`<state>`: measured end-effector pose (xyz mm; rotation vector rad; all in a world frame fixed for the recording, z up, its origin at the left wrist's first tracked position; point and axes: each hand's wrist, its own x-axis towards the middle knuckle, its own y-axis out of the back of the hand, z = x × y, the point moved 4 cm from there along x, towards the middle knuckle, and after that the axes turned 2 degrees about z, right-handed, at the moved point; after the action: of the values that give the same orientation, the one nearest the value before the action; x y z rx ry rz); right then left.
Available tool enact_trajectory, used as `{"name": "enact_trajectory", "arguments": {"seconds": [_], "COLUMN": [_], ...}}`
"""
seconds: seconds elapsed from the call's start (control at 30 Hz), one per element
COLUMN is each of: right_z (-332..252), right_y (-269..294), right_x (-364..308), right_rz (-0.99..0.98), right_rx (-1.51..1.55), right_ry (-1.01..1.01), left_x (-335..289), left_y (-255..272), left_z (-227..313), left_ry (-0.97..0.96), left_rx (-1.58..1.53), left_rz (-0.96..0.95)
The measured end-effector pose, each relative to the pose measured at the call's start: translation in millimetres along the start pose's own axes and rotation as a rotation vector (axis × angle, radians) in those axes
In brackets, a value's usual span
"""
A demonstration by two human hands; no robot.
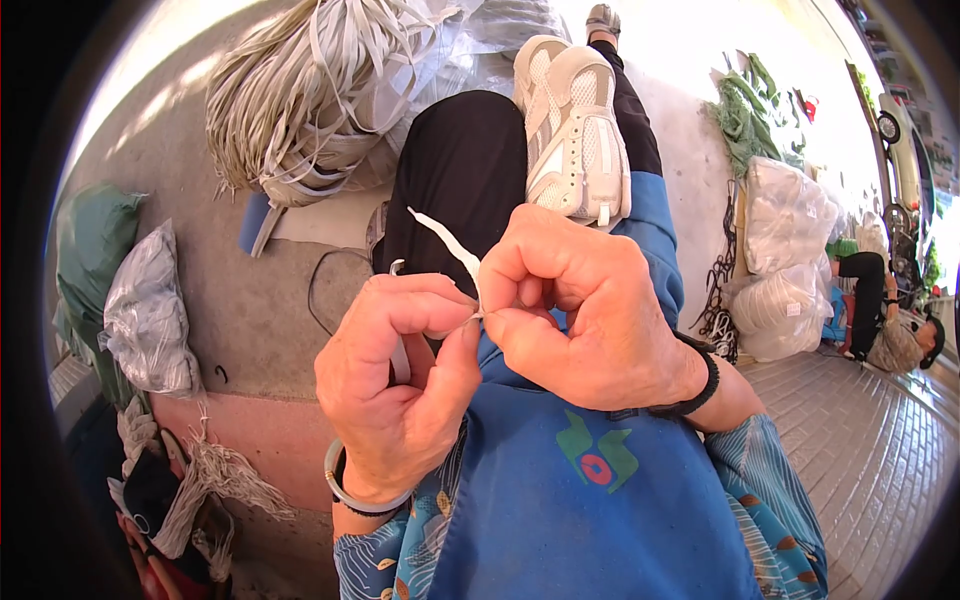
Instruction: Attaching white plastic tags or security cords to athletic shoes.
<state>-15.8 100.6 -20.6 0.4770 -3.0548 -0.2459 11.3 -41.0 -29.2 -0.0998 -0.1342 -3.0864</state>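
Observation:
My left hand [405, 375] and my right hand [600, 310] meet in front of my lap, both closed in a pinch. Between their fingertips is a narrow white shoelace [447, 238], one end sticking up and away to the left. A pale strip also shows among the left fingers; whether it belongs to the same lace I cannot tell. Just beyond the right hand, a pair of beige and white sneakers [590, 150] rests on my lap. No lace shows in the eyelets of the nearer sneaker.
A large bundle of pale laces [300, 100] lies at the far left. Plastic-wrapped packs [150, 310] sit to the left, with more bags [785, 260] at the right. Dark cords [722, 280] hang near those bags. Another person [890, 330] sits at the far right.

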Motion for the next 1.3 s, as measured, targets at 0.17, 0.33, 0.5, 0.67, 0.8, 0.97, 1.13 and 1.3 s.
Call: {"name": "enact_trajectory", "arguments": {"seconds": [0.17,0.33,0.5,0.67,0.8,0.97,1.13,1.3], "right_z": [7.2,18.4,11.7,-22.4,-24.5,-23.0,-26.5,-21.3], "right_y": [1.4,-6.1,2.4,15.4,11.5,9.7,13.4,11.4], "right_x": [3.6,-4.3,0.5,5.3,5.9,3.6,8.5,6.6], "right_rz": [-0.198,-0.239,-0.166,0.015,0.059,-0.044,-0.042,-0.122], "right_rx": [0.362,1.099,0.628,-0.187,-0.336,-0.428,-0.277,-0.244], "right_ry": [-0.538,-0.808,-0.608,0.123,0.407,0.364,0.287,0.155], "left_x": [2.7,6.0,5.0,4.4,4.2,4.2,4.4,3.9], "left_y": [-1.8,-0.8,0.3,4.2,4.1,4.6,5.7,6.3], "left_z": [3.2,3.2,-1.1,-1.4,-1.5,-3.9,-8.1,-10.7], "left_ry": [-0.094,0.093,0.374,0.504,0.538,0.617,0.674,0.631], "left_rx": [0.026,-0.152,-0.452,-0.513,-0.538,-0.532,-0.554,-0.592], "left_rz": [-0.01,-0.075,-0.084,-0.105,-0.145,-0.215,-0.247,-0.262]}}
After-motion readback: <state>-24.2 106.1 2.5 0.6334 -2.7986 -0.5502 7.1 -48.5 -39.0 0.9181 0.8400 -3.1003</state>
